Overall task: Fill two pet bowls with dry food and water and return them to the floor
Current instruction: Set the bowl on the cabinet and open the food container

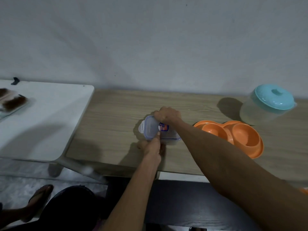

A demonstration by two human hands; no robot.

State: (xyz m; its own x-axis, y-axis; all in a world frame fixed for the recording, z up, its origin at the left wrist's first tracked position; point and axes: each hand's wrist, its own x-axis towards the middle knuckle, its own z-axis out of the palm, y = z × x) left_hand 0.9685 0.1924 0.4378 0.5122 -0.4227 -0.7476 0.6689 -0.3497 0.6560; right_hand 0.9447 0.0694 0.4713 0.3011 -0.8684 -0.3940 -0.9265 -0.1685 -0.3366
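Observation:
A small clear lock-lid container [150, 129] with a blue seal and a label lies on the wooden table [113, 114]. My right hand [166, 115] grips its far edge with curled fingers. My left hand [152, 145] holds its near side, thumb pressed on the lid. An orange double pet bowl [233, 135] sits empty to the right of the container. Behind it stands a clear jug with a teal lid [270, 104].
A white table [45, 117] adjoins the wooden one on the left and carries a tray with brown brushes [11, 101]. The grey wall runs close behind both tables. Below the table edge are my knee and a sandalled foot [40, 195].

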